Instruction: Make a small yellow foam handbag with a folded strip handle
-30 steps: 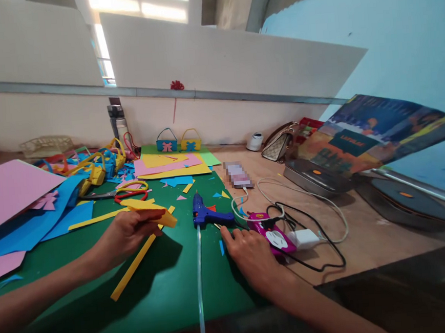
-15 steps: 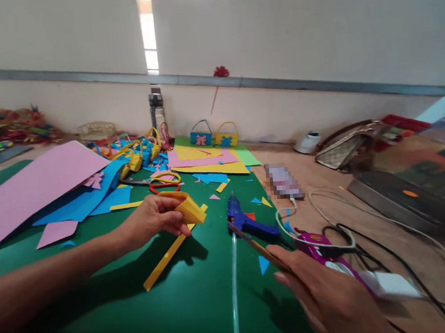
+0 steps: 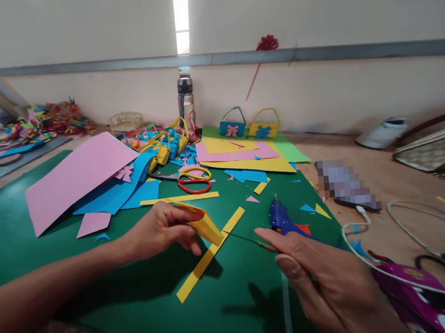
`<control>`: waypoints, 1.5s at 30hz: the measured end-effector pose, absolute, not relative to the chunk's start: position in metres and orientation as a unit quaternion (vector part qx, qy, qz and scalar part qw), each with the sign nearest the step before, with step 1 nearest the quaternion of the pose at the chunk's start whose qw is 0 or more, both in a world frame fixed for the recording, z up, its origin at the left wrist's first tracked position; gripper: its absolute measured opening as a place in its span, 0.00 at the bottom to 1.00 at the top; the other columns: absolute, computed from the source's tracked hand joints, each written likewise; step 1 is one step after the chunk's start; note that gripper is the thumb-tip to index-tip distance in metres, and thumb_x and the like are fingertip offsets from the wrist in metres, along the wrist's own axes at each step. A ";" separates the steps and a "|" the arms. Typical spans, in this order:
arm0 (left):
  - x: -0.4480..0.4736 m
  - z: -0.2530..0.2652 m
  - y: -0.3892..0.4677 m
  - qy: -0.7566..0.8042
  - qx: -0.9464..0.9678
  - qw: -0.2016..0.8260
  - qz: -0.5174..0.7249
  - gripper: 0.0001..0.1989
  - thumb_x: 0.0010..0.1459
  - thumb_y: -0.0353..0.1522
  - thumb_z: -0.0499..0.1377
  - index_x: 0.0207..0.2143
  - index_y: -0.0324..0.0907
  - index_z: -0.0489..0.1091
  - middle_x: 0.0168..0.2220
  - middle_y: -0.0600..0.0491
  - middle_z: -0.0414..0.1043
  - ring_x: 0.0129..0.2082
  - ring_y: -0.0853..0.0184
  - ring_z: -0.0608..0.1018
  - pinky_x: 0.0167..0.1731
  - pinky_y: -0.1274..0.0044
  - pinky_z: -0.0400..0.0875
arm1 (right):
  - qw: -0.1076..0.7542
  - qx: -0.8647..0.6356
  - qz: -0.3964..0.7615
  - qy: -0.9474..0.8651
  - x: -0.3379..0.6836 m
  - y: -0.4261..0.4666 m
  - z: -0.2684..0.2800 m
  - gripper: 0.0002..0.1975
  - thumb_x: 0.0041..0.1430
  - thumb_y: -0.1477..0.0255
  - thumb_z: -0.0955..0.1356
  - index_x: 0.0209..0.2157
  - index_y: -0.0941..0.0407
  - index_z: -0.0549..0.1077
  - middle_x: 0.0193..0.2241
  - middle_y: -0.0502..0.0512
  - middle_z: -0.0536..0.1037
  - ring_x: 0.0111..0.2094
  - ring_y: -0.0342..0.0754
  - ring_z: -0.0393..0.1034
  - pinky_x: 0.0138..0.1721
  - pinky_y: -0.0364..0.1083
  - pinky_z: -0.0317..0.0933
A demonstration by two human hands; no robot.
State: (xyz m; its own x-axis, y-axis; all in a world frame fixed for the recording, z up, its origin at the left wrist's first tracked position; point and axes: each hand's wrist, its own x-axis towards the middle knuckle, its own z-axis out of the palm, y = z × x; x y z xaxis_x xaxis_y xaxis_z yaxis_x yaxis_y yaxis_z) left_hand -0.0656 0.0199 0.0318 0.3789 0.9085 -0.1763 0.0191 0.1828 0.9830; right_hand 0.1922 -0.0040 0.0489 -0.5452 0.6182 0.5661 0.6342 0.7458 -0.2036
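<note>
Yellow folded pouch (image 3: 207, 228) pinched in the left hand (image 3: 166, 231), apt to dent or tear from a hard poke by the thin tool (image 3: 267, 246) gripped in the right hand (image 3: 327, 276), with a blue glue gun (image 3: 281, 218) just beyond it.

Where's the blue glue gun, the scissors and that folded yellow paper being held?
Blue glue gun (image 3: 280, 217), head view: on its barrel.
Scissors (image 3: 181, 177), head view: where blades meet handles.
Folded yellow paper (image 3: 208, 229), head view: on its side.
</note>
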 end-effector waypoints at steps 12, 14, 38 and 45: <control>-0.059 0.030 0.016 0.434 0.536 0.639 0.340 0.14 0.50 0.26 0.61 0.41 0.35 0.74 0.23 0.51 0.78 0.25 0.68 0.80 0.26 0.83 0.74 | 0.344 -0.309 -0.058 -0.885 0.187 -0.002 0.032 0.09 0.59 0.79 0.62 0.41 0.60 0.70 0.28 0.55 0.76 0.29 0.45 0.72 0.31 0.43 0.67; -0.057 0.032 0.015 0.435 0.534 0.644 0.335 0.14 0.50 0.25 0.61 0.41 0.35 0.74 0.23 0.52 0.78 0.25 0.68 0.80 0.25 0.84 0.74 | 0.336 -0.307 -0.075 -0.887 0.189 -0.004 0.030 0.11 0.58 0.80 0.63 0.44 0.61 0.69 0.29 0.56 0.76 0.30 0.46 0.72 0.32 0.44 0.67; -0.050 0.045 0.003 0.459 0.580 0.622 0.257 0.11 0.57 0.36 0.57 0.35 0.36 0.72 0.25 0.51 0.77 0.26 0.68 0.80 0.23 0.84 0.71 | 0.282 -0.319 -0.160 -0.891 0.195 -0.013 0.038 0.15 0.59 0.81 0.59 0.43 0.60 0.72 0.26 0.54 0.76 0.25 0.43 0.71 0.25 0.41 0.64; -0.050 0.047 0.002 0.460 0.583 0.621 0.251 0.13 0.56 0.39 0.57 0.32 0.36 0.69 0.23 0.51 0.76 0.25 0.67 0.80 0.23 0.82 0.71 | 0.275 -0.320 -0.159 -0.893 0.194 -0.012 0.038 0.16 0.59 0.81 0.58 0.44 0.59 0.73 0.26 0.54 0.76 0.25 0.45 0.71 0.25 0.42 0.65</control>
State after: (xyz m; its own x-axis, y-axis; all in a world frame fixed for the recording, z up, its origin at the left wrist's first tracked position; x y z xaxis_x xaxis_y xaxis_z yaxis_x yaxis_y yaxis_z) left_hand -0.0497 0.0024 0.0475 0.4511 0.8478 -0.2789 0.2248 0.1945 0.9548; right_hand 0.1944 -0.0120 0.0380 -0.6434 0.4845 0.5927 0.6590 0.7445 0.1067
